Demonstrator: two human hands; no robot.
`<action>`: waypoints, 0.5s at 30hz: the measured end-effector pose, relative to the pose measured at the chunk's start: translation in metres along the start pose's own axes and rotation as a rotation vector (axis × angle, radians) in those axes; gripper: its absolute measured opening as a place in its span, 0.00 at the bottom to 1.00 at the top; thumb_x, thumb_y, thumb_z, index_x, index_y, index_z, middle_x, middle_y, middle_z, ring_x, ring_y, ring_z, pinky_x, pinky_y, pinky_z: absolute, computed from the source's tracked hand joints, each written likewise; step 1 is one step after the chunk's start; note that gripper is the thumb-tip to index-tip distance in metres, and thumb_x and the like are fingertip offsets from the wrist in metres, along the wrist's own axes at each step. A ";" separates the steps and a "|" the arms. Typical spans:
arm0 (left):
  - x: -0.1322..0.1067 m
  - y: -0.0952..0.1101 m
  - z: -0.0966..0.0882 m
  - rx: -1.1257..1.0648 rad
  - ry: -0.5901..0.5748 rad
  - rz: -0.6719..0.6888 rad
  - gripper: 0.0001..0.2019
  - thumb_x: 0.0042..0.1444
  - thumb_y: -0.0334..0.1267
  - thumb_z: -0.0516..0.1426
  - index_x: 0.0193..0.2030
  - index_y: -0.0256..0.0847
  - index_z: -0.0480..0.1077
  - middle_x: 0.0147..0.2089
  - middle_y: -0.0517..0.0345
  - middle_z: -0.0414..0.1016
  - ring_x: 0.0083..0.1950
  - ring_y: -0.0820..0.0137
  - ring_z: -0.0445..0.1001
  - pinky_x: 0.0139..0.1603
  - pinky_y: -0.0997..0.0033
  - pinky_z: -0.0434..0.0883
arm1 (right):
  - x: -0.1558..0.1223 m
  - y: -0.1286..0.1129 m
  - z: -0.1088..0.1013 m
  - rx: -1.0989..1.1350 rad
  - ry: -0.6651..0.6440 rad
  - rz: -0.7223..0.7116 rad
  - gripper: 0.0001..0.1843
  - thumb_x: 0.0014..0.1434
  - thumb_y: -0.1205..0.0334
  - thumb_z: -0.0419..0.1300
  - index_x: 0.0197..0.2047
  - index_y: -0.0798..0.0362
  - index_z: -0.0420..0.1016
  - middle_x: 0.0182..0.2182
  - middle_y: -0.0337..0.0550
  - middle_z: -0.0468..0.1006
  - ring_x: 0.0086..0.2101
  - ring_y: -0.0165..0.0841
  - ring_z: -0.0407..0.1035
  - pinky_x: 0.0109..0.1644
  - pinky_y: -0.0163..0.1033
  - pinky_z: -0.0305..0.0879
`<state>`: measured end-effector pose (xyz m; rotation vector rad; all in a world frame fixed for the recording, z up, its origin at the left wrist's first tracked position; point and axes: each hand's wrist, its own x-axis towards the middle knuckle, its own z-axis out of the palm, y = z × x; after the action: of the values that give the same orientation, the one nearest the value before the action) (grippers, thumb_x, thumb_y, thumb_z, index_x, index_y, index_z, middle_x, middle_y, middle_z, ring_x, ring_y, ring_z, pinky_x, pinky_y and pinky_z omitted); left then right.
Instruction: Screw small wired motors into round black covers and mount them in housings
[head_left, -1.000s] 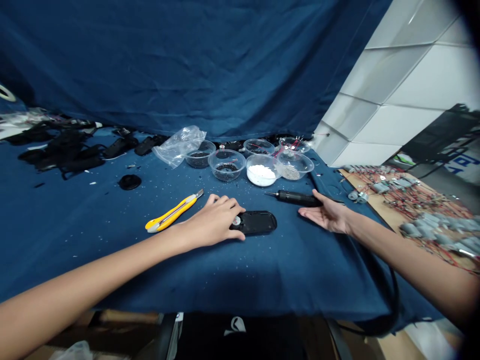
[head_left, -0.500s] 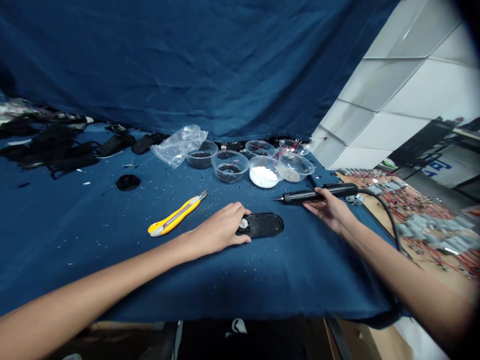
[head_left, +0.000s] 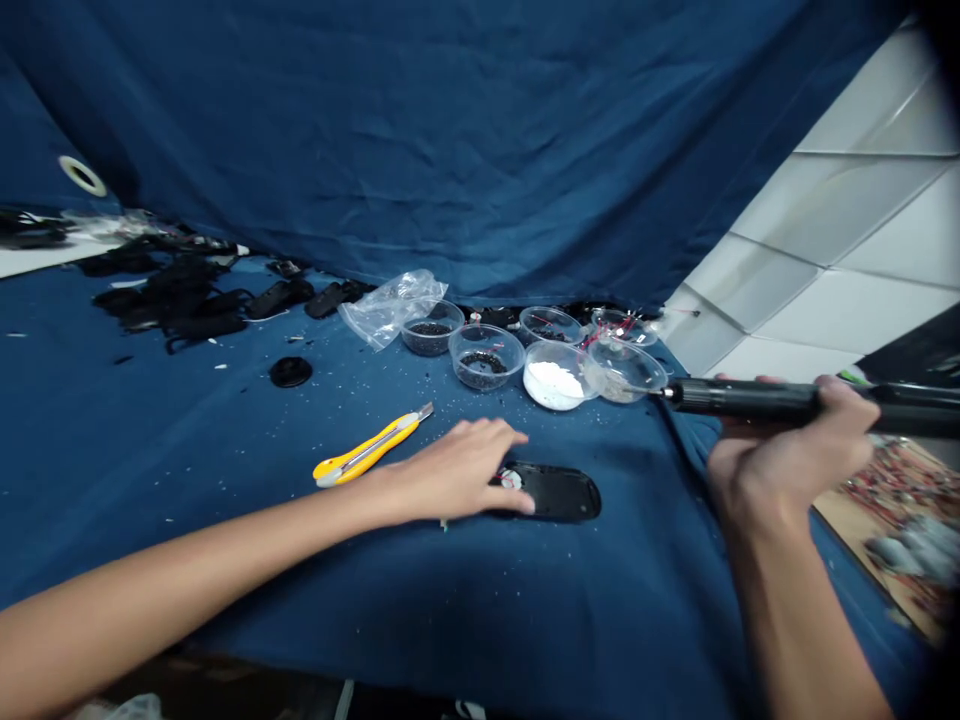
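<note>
A flat black oval plastic casing (head_left: 559, 492) lies on the blue cloth near the middle. My left hand (head_left: 457, 470) rests on its left end, fingers pressed down on it beside a small white and red part. My right hand (head_left: 780, 455) is raised off the table at the right, fingers wrapped round a black pen-shaped electric screwdriver (head_left: 757, 398). The tool lies level in the air, its tip pointing left toward the clear cups.
A yellow utility knife (head_left: 371, 450) lies left of my left hand. Several clear plastic cups (head_left: 484, 355) with small parts stand behind, one holding white bits (head_left: 553, 380), beside a plastic bag (head_left: 390, 300). Black casings (head_left: 187, 300) pile at the far left. A black disc (head_left: 291, 371) lies apart.
My right hand went from lying open beside the screwdriver to gripping it and lifting it up and to the right. The left hand stayed on the black casing.
</note>
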<state>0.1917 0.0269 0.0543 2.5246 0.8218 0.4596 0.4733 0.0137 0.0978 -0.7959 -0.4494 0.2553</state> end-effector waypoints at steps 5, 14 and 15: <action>0.050 -0.085 -0.082 0.178 0.469 -0.285 0.16 0.65 0.44 0.47 0.47 0.37 0.69 0.47 0.49 0.73 0.46 0.66 0.70 0.47 0.67 0.64 | -0.007 0.002 -0.012 -0.028 -0.059 0.063 0.07 0.51 0.63 0.53 0.33 0.49 0.71 0.23 0.39 0.68 0.26 0.35 0.69 0.32 0.47 0.77; 0.126 -0.198 -0.113 0.339 -0.336 -0.597 0.10 0.37 0.34 0.67 0.28 0.32 0.74 0.22 0.59 0.71 0.32 0.71 0.66 0.41 0.74 0.62 | -0.013 -0.001 -0.020 -0.075 -0.105 0.112 0.12 0.49 0.61 0.56 0.39 0.50 0.66 0.22 0.36 0.73 0.22 0.38 0.72 0.28 0.49 0.75; 0.129 -0.200 -0.111 0.345 -0.358 -0.600 0.10 0.38 0.33 0.66 0.28 0.31 0.74 0.21 0.60 0.70 0.33 0.72 0.65 0.42 0.75 0.62 | -0.013 0.000 -0.020 -0.084 -0.104 0.103 0.12 0.49 0.61 0.55 0.39 0.51 0.65 0.22 0.36 0.73 0.21 0.39 0.72 0.27 0.49 0.75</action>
<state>0.1482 0.2849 0.0697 2.3664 1.5250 -0.3454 0.4719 -0.0042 0.0819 -0.8918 -0.5201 0.3773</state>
